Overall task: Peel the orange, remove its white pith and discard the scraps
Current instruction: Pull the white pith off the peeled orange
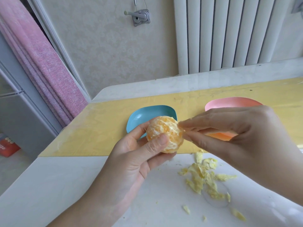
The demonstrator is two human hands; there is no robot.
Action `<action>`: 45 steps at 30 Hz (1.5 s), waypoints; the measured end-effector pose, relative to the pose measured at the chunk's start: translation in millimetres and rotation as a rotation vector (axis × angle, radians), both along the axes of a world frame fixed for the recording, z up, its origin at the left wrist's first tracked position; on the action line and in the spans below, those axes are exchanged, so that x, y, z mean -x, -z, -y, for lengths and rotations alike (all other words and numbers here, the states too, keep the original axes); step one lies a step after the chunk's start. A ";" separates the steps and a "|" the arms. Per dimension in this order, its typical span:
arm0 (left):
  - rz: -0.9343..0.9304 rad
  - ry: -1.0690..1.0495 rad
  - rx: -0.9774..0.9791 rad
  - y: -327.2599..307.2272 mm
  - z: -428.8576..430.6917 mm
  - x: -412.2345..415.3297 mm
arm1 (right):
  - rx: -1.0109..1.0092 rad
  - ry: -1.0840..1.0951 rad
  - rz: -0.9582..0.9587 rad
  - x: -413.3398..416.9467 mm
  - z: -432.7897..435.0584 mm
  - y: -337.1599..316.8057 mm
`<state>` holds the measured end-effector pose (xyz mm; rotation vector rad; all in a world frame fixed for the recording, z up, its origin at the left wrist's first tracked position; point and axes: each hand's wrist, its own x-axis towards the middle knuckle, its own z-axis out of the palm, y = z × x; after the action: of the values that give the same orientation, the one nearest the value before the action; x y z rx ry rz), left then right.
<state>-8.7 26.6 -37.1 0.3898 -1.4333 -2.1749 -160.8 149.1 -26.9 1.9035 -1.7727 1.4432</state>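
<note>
The peeled orange [164, 132] is held above the table in my left hand [139, 154], thumb on its front and fingers under it. White strands of pith still streak its surface. My right hand [242, 136] comes in from the right, thumb and forefinger pinched together on a thin bit of pith [183, 131] at the orange's right side. A loose heap of pale yellow pith scraps [205, 179] lies on the white table below my right hand.
A blue dish [147, 114] sits on the yellow mat [101, 128] behind the orange. A pink dish [229, 102] with orange peel [221, 135] in it is mostly hidden by my right hand. A radiator [229, 33] stands behind the table.
</note>
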 end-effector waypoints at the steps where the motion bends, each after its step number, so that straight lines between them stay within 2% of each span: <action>1: 0.002 0.000 0.006 0.1 -0.5 -0.2 | 0.005 0.030 -0.045 -0.6 -0.3 -0.5; 8: 0.015 -0.052 0.029 3.3 -5.4 -0.6 | 0.044 0.205 -0.266 -8.4 -1.1 5.3; 25: 0.016 -0.012 -0.019 4.8 -10.7 -0.4 | 0.096 0.324 -0.465 -8.9 -0.8 12.8; 29: 0.019 0.001 -0.013 4.5 -9.4 -0.6 | 0.085 0.327 -0.446 -10.4 -2.0 9.3; 34: 0.031 0.042 -0.005 2.2 -4.1 -1.5 | 0.042 0.255 -0.307 -9.4 -2.8 3.2; 42: 0.061 0.094 0.059 -2.7 5.3 -2.5 | 0.001 0.252 -0.237 -11.4 -4.0 -1.0; 45: 0.049 0.109 0.071 -3.0 6.9 -2.6 | -0.009 0.235 -0.143 -12.8 -3.0 -3.0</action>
<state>-6.1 19.7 -34.1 0.3496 -1.5885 -2.2057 -148.0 152.1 -23.9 1.6875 -1.8640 1.1903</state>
